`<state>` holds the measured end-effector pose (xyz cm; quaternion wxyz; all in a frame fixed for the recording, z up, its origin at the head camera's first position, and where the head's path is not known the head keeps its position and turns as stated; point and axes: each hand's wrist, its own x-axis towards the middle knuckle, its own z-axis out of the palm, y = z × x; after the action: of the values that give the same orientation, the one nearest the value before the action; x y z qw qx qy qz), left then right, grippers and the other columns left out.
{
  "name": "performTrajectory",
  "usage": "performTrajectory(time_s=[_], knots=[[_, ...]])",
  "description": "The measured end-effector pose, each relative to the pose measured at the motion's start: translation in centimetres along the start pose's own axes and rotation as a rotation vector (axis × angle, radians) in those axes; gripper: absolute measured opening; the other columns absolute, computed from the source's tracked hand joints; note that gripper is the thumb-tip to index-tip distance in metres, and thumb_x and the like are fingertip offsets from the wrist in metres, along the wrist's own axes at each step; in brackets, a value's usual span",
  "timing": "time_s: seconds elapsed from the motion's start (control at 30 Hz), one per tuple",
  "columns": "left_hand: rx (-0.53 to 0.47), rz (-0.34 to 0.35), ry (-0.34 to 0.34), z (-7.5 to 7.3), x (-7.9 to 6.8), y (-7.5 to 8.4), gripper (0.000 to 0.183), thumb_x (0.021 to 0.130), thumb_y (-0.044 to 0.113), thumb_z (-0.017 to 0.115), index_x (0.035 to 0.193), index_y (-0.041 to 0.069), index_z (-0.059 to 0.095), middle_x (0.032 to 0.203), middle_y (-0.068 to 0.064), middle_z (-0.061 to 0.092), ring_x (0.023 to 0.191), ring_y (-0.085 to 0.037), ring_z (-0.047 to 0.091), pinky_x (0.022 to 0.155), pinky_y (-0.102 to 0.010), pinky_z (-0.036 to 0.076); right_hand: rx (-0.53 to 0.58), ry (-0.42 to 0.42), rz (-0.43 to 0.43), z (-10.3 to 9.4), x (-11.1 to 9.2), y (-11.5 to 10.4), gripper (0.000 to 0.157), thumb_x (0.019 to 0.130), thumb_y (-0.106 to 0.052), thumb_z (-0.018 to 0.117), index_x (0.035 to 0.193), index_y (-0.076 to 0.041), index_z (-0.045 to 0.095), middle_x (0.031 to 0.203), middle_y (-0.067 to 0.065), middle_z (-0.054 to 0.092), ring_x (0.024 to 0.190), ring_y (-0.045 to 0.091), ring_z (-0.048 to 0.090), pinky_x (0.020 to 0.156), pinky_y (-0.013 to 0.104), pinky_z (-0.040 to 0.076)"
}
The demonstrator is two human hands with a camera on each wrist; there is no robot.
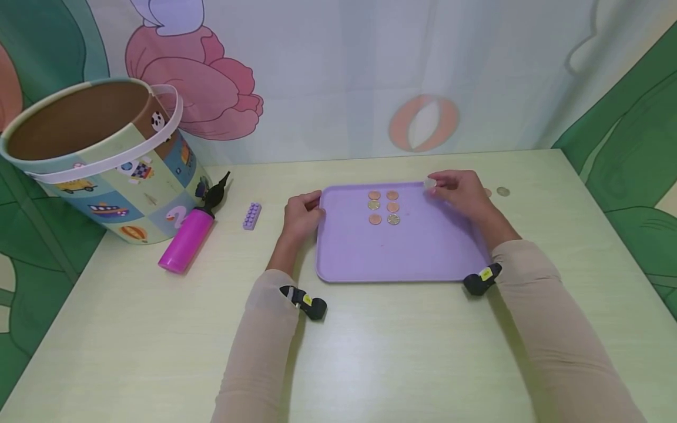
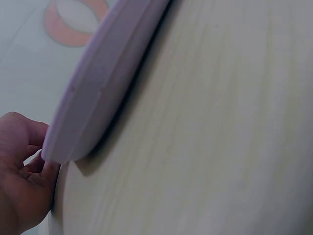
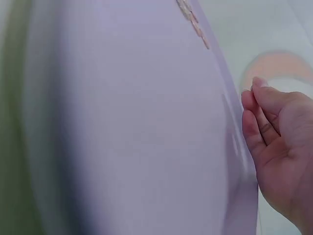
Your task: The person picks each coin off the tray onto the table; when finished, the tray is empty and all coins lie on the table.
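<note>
A purple tray [image 1: 349, 252] lies on the table with several copper- and gold-coloured coins [image 1: 393, 207] in two short columns near its far side. My left hand [image 1: 302, 216] holds the tray's left rim near the far corner; the left wrist view shows the fingers [image 2: 36, 132] at the tray's end. Above the tray's far right part, my right hand [image 1: 460, 191] pinches a silvery coin [image 1: 430, 184] between thumb and fingertips. In the right wrist view that hand [image 3: 281, 142] is beside the tray rim, and the coin hardly shows.
Right of the tray, a silvery coin [image 1: 503, 191] lies on the table, with a copper coin [image 1: 488, 192] partly hidden by the right hand. To the left are a purple toy brick [image 1: 252, 216], a magenta pump [image 1: 187, 239] with a black nozzle, and a large patterned bucket [image 1: 121, 194].
</note>
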<state>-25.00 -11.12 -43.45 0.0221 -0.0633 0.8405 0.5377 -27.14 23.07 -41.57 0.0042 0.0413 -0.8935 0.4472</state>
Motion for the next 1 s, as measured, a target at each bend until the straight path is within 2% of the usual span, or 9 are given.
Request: performTrajectory(time_s=[0.1, 0.2, 0.33, 0.43, 0.6, 0.7, 0.83, 0.93, 1.0], knots=[[0.003, 0.003, 0.002, 0.0, 0.0, 0.0, 0.051, 0.09, 0.001, 0.059, 0.141, 0.002, 0.059, 0.137, -0.019, 0.065, 0.129, -0.028, 0.063, 0.112, -0.036, 0.051, 0.017, 0.021, -0.011, -0.5, 0.0, 0.1, 0.039, 0.091, -0.01, 0.076, 0.127, 0.002, 0.069, 0.09, -0.002, 0.072, 0.073, -0.015, 0.056, 0.094, 0.016, 0.047], [0.005, 0.005, 0.003, 0.0, -0.1, 0.1, 0.05, 0.09, 0.0, 0.059, 0.14, 0.002, 0.059, 0.138, -0.02, 0.065, 0.129, -0.029, 0.063, 0.112, -0.036, 0.051, 0.041, 0.037, -0.029, -1.0, -0.2, 0.2, 0.038, 0.09, -0.007, 0.075, 0.126, 0.005, 0.068, 0.085, -0.008, 0.069, 0.073, -0.014, 0.057, 0.07, 0.006, 0.05], [0.01, 0.009, 0.004, 0.0, -0.1, 0.1, 0.05, 0.09, 0.0, 0.059, 0.14, 0.002, 0.059, 0.139, -0.019, 0.064, 0.13, -0.029, 0.062, 0.112, -0.036, 0.051, 0.074, 0.061, -0.003, -1.8, -0.4, 0.6, 0.039, 0.091, -0.007, 0.074, 0.127, 0.006, 0.067, 0.079, -0.024, 0.061, 0.073, -0.015, 0.057, 0.067, 0.004, 0.049], [0.01, 0.008, 0.005, 0.0, -0.1, 0.1, 0.05, 0.09, 0.0, 0.059, 0.14, 0.002, 0.06, 0.139, -0.019, 0.065, 0.129, -0.028, 0.063, 0.112, -0.036, 0.051, 0.061, 0.077, 0.028, -2.5, -0.5, 1.0, 0.04, 0.092, -0.011, 0.074, 0.128, 0.003, 0.067, 0.079, -0.026, 0.06, 0.074, -0.015, 0.057, 0.067, 0.005, 0.049], [-0.004, 0.002, 0.004, 0.0, -0.1, 0.1, 0.05, 0.089, 0.0, 0.06, 0.14, 0.002, 0.06, 0.137, -0.019, 0.066, 0.129, -0.028, 0.063, 0.112, -0.036, 0.051, 0.001, 0.087, 0.068, -3.6, -0.7, 1.8, 0.042, 0.093, -0.017, 0.074, 0.132, -0.002, 0.067, 0.105, 0.004, 0.073, 0.08, -0.015, 0.055, 0.071, 0.003, 0.048], [-0.004, 0.0, 0.002, 0.0, -0.1, 0.2, 0.051, 0.089, 0.0, 0.059, 0.14, 0.002, 0.06, 0.137, -0.019, 0.066, 0.129, -0.028, 0.063, 0.112, -0.036, 0.052, -0.027, 0.091, 0.092, -4.2, -0.9, 2.4, 0.042, 0.095, -0.019, 0.072, 0.134, -0.005, 0.066, 0.123, 0.017, 0.07, 0.082, -0.016, 0.054, 0.073, 0.002, 0.046], [0.001, -0.002, 0.0, -0.1, -0.1, 0.2, 0.05, 0.09, 0.0, 0.059, 0.14, 0.002, 0.059, 0.138, -0.019, 0.065, 0.129, -0.028, 0.063, 0.112, -0.036, 0.052, 0.005, 0.109, 0.092, -5.1, -1.0, 3.4, 0.044, 0.095, -0.019, 0.072, 0.135, -0.004, 0.065, 0.103, -0.002, 0.073, 0.078, -0.018, 0.058, 0.072, 0.003, 0.049], [0.003, -0.003, 0.002, -0.1, -0.1, 0.2, 0.05, 0.09, 0.0, 0.059, 0.14, 0.002, 0.06, 0.137, -0.019, 0.066, 0.129, -0.028, 0.063, 0.112, -0.036, 0.052, 0.049, 0.123, 0.092, -5.9, -1.2, 4.0, 0.045, 0.095, -0.018, 0.072, 0.135, 0.0, 0.064, 0.085, -0.027, 0.063, 0.074, -0.018, 0.06, 0.07, 0.004, 0.051], [0.004, -0.004, 0.001, 0.0, -0.1, 0.2, 0.05, 0.09, 0.0, 0.059, 0.14, 0.002, 0.059, 0.138, -0.019, 0.065, 0.129, -0.028, 0.063, 0.112, -0.036, 0.051, 0.049, 0.133, 0.104, -6.4, -1.5, 4.4, 0.046, 0.095, -0.02, 0.072, 0.135, 0.0, 0.063, 0.079, -0.034, 0.058, 0.075, -0.018, 0.059, 0.07, 0.003, 0.05]])
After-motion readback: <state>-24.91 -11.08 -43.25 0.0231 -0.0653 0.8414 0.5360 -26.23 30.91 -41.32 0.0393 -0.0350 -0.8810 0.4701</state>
